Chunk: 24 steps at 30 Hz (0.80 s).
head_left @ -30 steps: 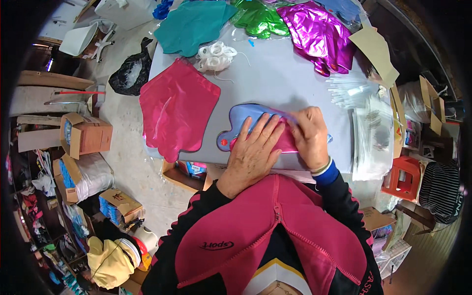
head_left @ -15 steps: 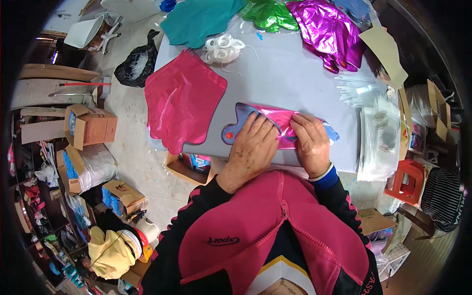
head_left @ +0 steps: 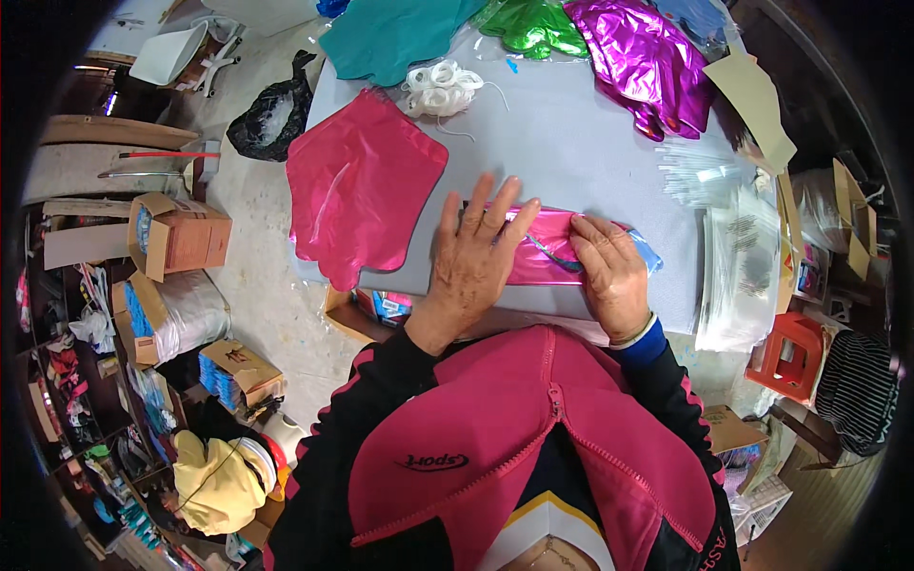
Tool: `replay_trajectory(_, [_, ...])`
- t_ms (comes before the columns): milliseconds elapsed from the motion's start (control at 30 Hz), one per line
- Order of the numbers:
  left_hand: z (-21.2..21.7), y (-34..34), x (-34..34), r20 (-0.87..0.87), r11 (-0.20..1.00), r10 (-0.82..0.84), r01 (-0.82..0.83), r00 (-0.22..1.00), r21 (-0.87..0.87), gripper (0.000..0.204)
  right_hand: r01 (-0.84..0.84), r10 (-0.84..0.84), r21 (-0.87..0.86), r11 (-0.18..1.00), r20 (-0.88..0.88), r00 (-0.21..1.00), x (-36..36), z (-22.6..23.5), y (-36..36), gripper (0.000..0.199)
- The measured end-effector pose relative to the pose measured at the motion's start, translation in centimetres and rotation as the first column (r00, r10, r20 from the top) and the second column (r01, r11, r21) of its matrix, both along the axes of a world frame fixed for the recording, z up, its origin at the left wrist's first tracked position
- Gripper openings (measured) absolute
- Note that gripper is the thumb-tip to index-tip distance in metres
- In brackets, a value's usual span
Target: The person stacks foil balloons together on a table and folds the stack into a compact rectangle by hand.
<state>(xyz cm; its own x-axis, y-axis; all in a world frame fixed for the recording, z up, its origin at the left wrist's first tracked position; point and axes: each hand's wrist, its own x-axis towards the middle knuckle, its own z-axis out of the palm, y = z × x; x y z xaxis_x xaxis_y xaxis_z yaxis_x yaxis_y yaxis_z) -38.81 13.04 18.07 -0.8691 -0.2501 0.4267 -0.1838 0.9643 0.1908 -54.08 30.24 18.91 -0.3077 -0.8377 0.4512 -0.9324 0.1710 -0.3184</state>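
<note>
A folded foil balloon [head_left: 547, 266], shiny pink with a blue end, lies near the front edge of the grey table [head_left: 552, 138]. My left hand [head_left: 473, 262] is over its left end with the fingers spread apart and holds nothing; it hides that end. At the balloon's right part, my right hand [head_left: 611, 276] has its fingers drawn together on the foil, gripping it near the blue tip. Left of my hands lies a flat stack of pink foil balloons [head_left: 367, 186], reaching over the table's left edge.
Behind sit a coil of white string [head_left: 443, 88] and teal [head_left: 395, 38], green [head_left: 533, 29] and purple [head_left: 647, 62] foil balloons. Clear plastic sleeves [head_left: 743, 276] are piled at the right edge. An opened carton [head_left: 357, 314] stands under the front left edge, a red stool [head_left: 785, 357] to the right.
My left hand has lifted its fingers, spread them and shifted a little left. The balloon's blue left end, seen before, is now folded over or hidden. My right hand stays on the foil.
</note>
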Motion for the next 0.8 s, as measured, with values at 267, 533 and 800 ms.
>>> replay_trajectory(267, [0.2, -0.4, -0.2, 0.127, 0.983, -0.089, 0.066, 0.988, 0.172, 0.059, -0.072, 0.072, -0.003, 0.997, -0.02, 0.997, -0.4, 0.3, 1.2, 0.03])
replay_trajectory(533, [0.6, 0.1, -0.4, 0.103, 0.99, -0.069, 0.056, 0.992, 0.127, 0.063, -0.033, 0.034, 0.005, 0.999, -0.01, 0.999, -0.1, 0.3, 0.9, 0.028])
replay_trajectory(800, [-0.4, 3.0, -2.6, -0.017, 0.944, -0.23, 0.227, 0.973, 0.241, 0.058, -0.004, 0.005, -0.015, 1.0, 0.034, 0.999, 0.3, -0.2, 0.9, 0.034])
